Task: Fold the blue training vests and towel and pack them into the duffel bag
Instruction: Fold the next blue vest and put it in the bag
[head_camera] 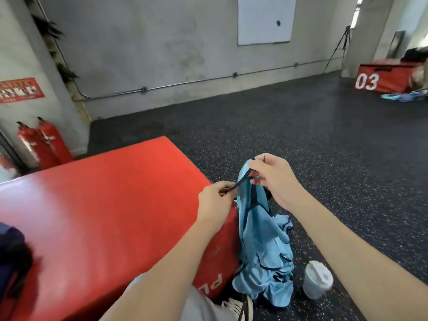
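Observation:
A light blue training vest [261, 239] with dark trim hangs in a bunch beside the right end of the red padded box [99, 212], its lower part reaching the floor. My left hand [215, 200] pinches the vest's dark strap near the box corner. Slightly higher and further right, my right hand [273, 179] pinches the top of the same strap. A dark blue duffel bag [11, 258] lies at the left end of the box, partly cut off by the frame edge. More blue cloth [403, 96] lies on the floor far right.
A white lidded cup [317, 282] stands on the dark speckled floor near the vest's hem. My shoe [240, 306] is beside the box. Another red box marked 03 [379, 77] sits at the far right. Red fire extinguishers [41, 144] stand by the left wall.

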Demonstrator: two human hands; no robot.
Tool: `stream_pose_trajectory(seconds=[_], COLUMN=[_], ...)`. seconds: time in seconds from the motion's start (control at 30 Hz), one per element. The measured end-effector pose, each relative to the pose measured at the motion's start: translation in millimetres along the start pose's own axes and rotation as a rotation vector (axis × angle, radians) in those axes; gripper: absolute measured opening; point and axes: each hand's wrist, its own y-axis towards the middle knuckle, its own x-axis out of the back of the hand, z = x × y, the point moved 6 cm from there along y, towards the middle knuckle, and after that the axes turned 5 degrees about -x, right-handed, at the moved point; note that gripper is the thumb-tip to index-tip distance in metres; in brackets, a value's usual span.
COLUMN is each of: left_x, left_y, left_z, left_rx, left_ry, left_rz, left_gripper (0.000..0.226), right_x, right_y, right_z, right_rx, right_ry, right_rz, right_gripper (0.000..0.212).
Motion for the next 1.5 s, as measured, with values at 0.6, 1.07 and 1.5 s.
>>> stream_pose_trajectory(seconds=[0.6, 1.07, 1.5], left_x=[275, 405, 317], left_y=[67, 10, -38], left_z=[-260, -309, -33], left_rx=[-0.452, -0.492, 0.111], left_ry=[0.367, 0.638, 0.714], left_rz=[-0.533, -0.716, -0.090], left_gripper=[0.010, 0.021, 0.039], right_x=[-167, -316, -305], right_y=[31, 0, 42], right_z=[287, 358, 27], right_rx=[0.506, 0.484, 0.090], right_ry=[-0.049, 0.138, -0.481], right_rz=[0.122, 0.449, 0.375], right_gripper=[0.010, 0.006, 0.020])
